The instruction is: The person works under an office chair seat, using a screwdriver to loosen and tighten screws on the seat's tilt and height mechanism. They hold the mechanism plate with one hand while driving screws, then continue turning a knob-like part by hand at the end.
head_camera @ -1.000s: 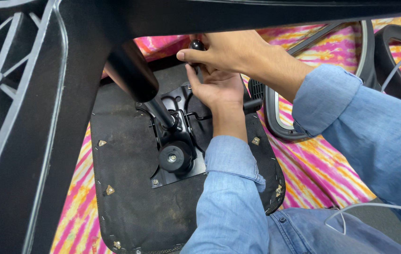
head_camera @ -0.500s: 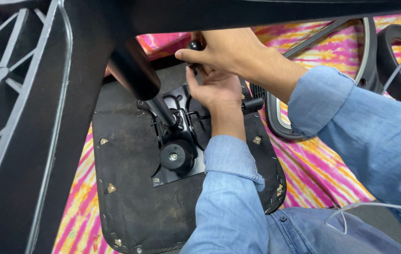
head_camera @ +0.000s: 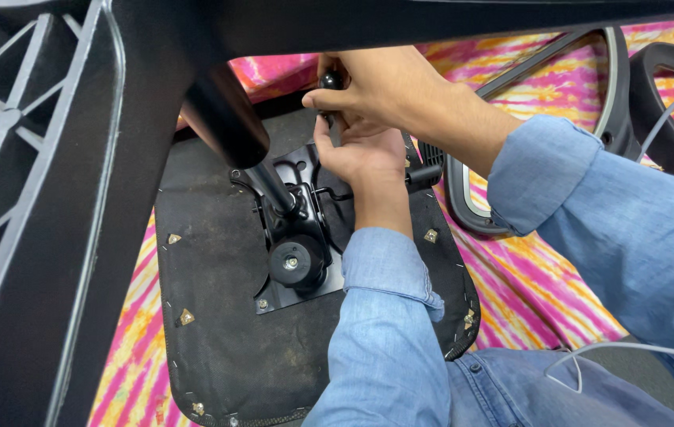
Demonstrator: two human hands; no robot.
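An upturned black chair seat (head_camera: 218,316) lies on a pink and yellow patterned cloth (head_camera: 543,269). A black metal mechanism plate (head_camera: 305,237) with a round knob (head_camera: 296,262) is fixed at its middle, and a black gas cylinder (head_camera: 230,130) rises from it. My right hand (head_camera: 388,87) is closed around the black handle of a tool (head_camera: 331,81) held upright over the plate's far end. My left hand (head_camera: 361,154) rests on the plate just below, fingers curled around the tool's shaft. The tool's tip is hidden by my hands.
The chair's black star base (head_camera: 44,198) looms across the left and top of the view, close to the camera. A black armrest frame (head_camera: 614,71) lies at the right on the cloth. A thin white cable (head_camera: 622,348) crosses my lap.
Both hands stay on the tool at the plate's far end, with only slight shifts of the fingers and the view.
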